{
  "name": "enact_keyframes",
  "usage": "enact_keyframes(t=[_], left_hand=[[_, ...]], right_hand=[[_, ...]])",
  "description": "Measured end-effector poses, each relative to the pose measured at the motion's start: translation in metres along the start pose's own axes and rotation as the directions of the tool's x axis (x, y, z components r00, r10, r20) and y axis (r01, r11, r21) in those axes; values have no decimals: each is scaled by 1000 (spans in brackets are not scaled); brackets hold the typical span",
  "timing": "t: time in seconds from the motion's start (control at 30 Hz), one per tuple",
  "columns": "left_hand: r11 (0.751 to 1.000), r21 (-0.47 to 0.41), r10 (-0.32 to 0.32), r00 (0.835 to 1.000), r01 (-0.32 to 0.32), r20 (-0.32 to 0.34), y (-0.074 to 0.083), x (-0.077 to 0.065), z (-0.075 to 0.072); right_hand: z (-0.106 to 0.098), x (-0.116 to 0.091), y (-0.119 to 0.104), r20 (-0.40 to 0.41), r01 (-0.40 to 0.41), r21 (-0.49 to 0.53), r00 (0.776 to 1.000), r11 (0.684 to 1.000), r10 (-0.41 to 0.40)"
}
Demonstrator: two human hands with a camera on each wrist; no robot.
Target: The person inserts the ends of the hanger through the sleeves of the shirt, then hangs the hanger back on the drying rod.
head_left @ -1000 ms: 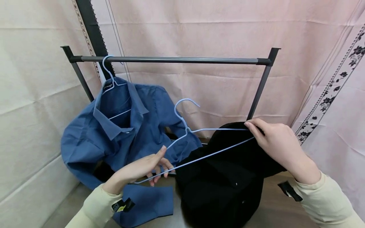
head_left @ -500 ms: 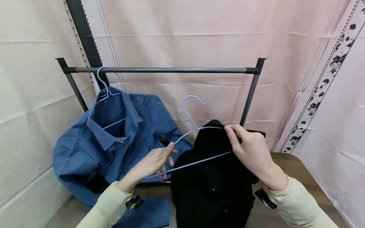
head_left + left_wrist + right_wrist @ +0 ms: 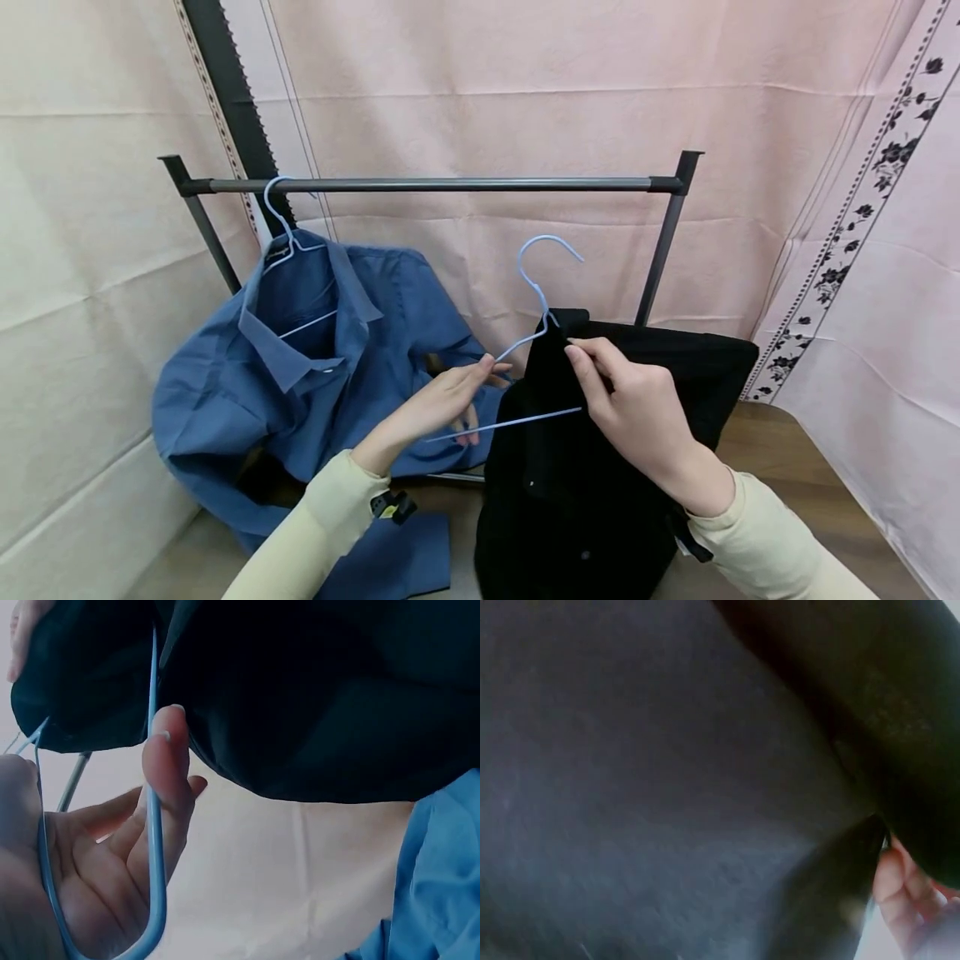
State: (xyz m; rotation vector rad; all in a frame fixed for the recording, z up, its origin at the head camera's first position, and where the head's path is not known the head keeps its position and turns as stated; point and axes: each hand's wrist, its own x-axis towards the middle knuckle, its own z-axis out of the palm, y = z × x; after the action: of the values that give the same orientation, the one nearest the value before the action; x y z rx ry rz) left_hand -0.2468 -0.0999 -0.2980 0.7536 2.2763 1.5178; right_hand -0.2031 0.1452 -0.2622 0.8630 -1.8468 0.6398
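My left hand (image 3: 438, 404) holds a light blue wire hanger (image 3: 531, 279) by its left end. In the left wrist view, the hanger (image 3: 157, 862) loops across the palm and the fingers touch its lower bar. The hanger's hook points up, and its right part goes inside a black shirt (image 3: 570, 500) with small buttons. At the shirt's collar opening, close to the hanger's neck, my right hand (image 3: 637, 408) pinches the cloth between thumb and fingers. Dark cloth (image 3: 645, 765) fills most of the right wrist view, with fingertips at the lower right.
A blue shirt (image 3: 408, 292) hangs on another blue hanger (image 3: 274, 208) at the left of a dark metal rack rail (image 3: 465, 184). One blue sleeve lies on the wooden table (image 3: 780, 467). Pale curtains (image 3: 570, 100) stand behind and at both sides.
The hanger has gone further into the black shirt as the right hand drew the cloth left towards the hook. The left hand has moved right with the hanger.
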Motion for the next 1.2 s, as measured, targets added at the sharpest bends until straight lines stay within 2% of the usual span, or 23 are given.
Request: enact_keyframes(t=[0.17,0.3,0.43,0.6,0.7,0.8,0.87,0.93,1.0,1.07,1.13,1.2], left_hand=[[997,-70,29,995,-23,90,-11,15,3],[992,-118,62,988,-46,138,-21,22,5],[990,-120,91,989,-77,119,-26,22,6],[988,-83,136,987,-129,88,-28,19,6],[986,-71,155,984,-150,83,-29,16,6],[983,-67,176,980,-170,90,-31,12,5],[981,-68,188,977,-182,100,-31,10,4],[979,-66,199,974,-193,109,-30,9,4],[977,-64,209,972,-203,111,-29,8,3],[975,-52,219,970,-214,107,-28,7,1],[976,-36,219,970,-216,106,-27,6,0],[978,-13,210,972,-210,108,-27,5,-1]], right_hand=[[2,-2,-4,37,-21,31,999,999,20],[-4,-3,-2,129,-66,31,990,997,61],[-12,-5,5,227,-76,-3,971,997,74],[-22,-6,14,283,-60,-38,957,997,69],[-30,-3,17,214,-11,-25,977,1000,16],[-41,4,21,30,60,-56,998,997,-59],[-52,9,26,-86,75,-114,993,991,-85],[-65,12,36,-128,47,-171,989,984,-69],[-77,12,50,-74,9,-198,997,980,-25],[-88,8,65,41,-18,-213,999,977,27],[-96,3,79,176,-50,-212,980,976,89],[-101,-3,90,272,-50,-197,957,979,103]])
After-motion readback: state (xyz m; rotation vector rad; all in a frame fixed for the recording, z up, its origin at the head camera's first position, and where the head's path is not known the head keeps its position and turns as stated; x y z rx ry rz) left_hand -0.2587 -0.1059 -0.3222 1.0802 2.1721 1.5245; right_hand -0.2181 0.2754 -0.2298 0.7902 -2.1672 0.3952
